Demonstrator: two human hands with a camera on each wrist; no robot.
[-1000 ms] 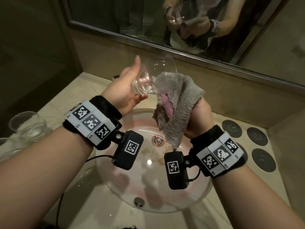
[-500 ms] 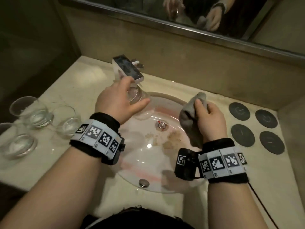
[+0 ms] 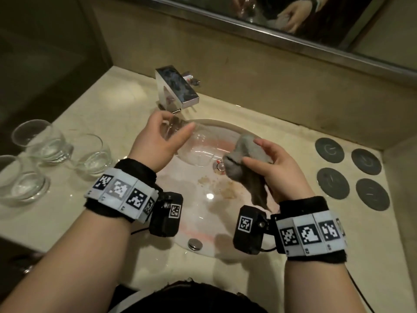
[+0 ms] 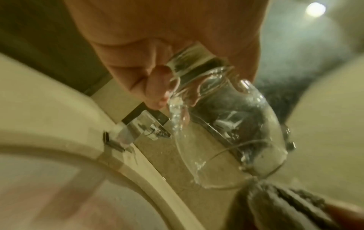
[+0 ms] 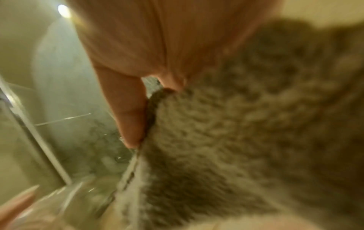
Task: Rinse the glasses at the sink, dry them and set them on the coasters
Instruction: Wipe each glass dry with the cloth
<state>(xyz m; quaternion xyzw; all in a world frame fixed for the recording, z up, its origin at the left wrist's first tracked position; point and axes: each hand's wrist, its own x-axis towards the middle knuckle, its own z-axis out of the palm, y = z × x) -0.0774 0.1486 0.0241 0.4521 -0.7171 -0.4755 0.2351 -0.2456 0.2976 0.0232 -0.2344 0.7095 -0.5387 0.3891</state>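
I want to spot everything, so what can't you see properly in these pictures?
- Right hand fingers, right wrist view: the grey cloth covers them, all blurred.
- Glass in the left hand, head view: clear, so its edges fade into the sink.
- Leftmost glass on the counter, head view: cut by the edge.

Dim warm light, a glare spot on the sink (image 3: 209, 196), wide-angle bending, blurred wrist views.
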